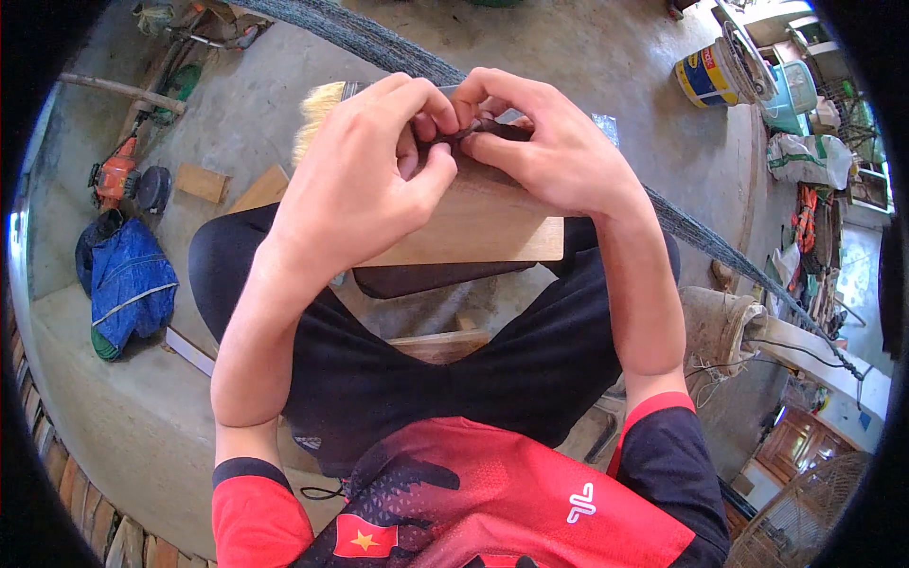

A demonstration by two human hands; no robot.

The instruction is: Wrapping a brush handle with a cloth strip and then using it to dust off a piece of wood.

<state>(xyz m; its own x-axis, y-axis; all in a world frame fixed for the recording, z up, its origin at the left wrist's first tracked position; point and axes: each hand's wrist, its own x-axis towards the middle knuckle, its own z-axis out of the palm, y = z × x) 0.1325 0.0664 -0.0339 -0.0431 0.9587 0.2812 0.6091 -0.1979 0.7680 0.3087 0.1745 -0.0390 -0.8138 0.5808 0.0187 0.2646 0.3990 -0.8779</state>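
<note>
Both hands meet over a wooden board [464, 232] with a pale front part and a browner area farther back. Between the fingertips is a dark brown, crumpled piece [507, 131], soft-looking, its kind unclear. My left hand [365, 180] pinches its left end with thumb and fingers. My right hand [559, 142] has the right part between thumb and curled fingers. Just beyond the left hand, a wide brush [320, 114] shows pale bristles; the rest of it is mostly hidden.
A dark woven band [705, 237] crosses the view diagonally. Wood pieces [202, 182], an orange power tool [117, 175] and a blue bundle [133, 279] lie at the left. A bucket [712, 78] stands far right; a wire fan cage [805, 506] is near right.
</note>
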